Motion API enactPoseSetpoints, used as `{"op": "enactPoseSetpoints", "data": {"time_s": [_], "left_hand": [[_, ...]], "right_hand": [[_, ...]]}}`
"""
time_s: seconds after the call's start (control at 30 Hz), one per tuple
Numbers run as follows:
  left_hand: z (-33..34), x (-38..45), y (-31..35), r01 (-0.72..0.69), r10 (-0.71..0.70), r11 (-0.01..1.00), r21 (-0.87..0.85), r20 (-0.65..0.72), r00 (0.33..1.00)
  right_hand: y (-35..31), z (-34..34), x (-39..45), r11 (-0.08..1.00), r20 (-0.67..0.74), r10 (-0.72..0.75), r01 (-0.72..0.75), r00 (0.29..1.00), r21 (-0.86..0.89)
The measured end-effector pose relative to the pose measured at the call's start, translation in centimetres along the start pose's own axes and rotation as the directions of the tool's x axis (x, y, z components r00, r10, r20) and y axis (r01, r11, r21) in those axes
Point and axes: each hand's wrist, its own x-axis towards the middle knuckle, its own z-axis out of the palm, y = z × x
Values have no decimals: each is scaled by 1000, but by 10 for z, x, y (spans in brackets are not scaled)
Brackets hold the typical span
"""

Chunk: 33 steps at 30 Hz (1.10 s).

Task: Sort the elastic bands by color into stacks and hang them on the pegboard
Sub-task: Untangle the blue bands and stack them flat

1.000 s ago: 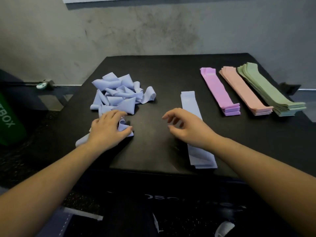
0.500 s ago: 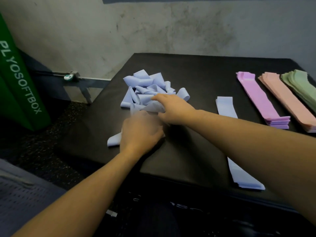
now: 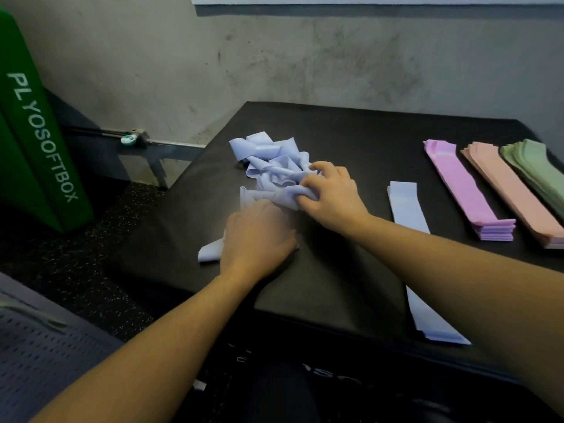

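Observation:
A loose heap of pale blue elastic bands [image 3: 268,163] lies on the black table [image 3: 351,138], left of centre. My right hand [image 3: 332,195] grips a bunch of these blue bands at the heap's near right side. My left hand [image 3: 256,239] lies palm down on one blue band [image 3: 209,253], whose end sticks out to the left. A flat stack of blue bands [image 3: 407,209] runs toward the table's front edge, partly hidden by my right forearm. Further right lie a purple stack [image 3: 464,187], a peach stack [image 3: 509,187] and a green stack [image 3: 540,169].
A green foam box [image 3: 36,148] lettered PLYOSOFTBOX stands on the floor at the left. A grey concrete wall [image 3: 305,62] rises behind the table. A metal rail [image 3: 134,138] runs along the wall's base. Grey perforated fabric [image 3: 39,355] shows at bottom left.
My right hand crossed from the flat blue stack to the loose heap and took hold of bands there. My left hand stayed on its band. The view swung left.

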Motion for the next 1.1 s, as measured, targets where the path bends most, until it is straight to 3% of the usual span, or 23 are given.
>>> {"op": "enactPoseSetpoints", "data": {"time_s": [0.1,0.23,0.33,0.4,0.53,0.67,0.8,0.93,1.1], "left_hand": [[-5,-1,2,-14,14,1000,-4,21,1000],[-15,0,5,-1,11,997,-83,125,992],[-25,7,7,169,-110,948,-269,223,969],[-34,16,17,274,-192,896,-349,253,948],[-55,23,57,188,-142,876,-445,134,981],[-84,18,115,249,-10,624,-741,311,950],[-99,0,160,452,29,470,-758,525,851],[-110,-17,189,477,13,355,-804,515,857],[-135,-21,217,470,-68,272,-840,471,880]], "right_hand": [[0,-23,-15,927,51,117,-128,992,353],[2,-53,-39,826,64,225,-225,972,517],[3,-79,-58,757,91,241,-246,966,605],[4,-94,-72,740,79,232,-228,970,632],[4,-121,-99,729,44,215,-190,976,658],[2,-144,-124,734,-34,202,-128,979,667],[-8,-172,-146,729,-120,200,-66,972,681],[-13,-199,-173,764,-154,185,-44,971,643],[-17,-226,-209,750,-63,215,-124,975,650]]}}
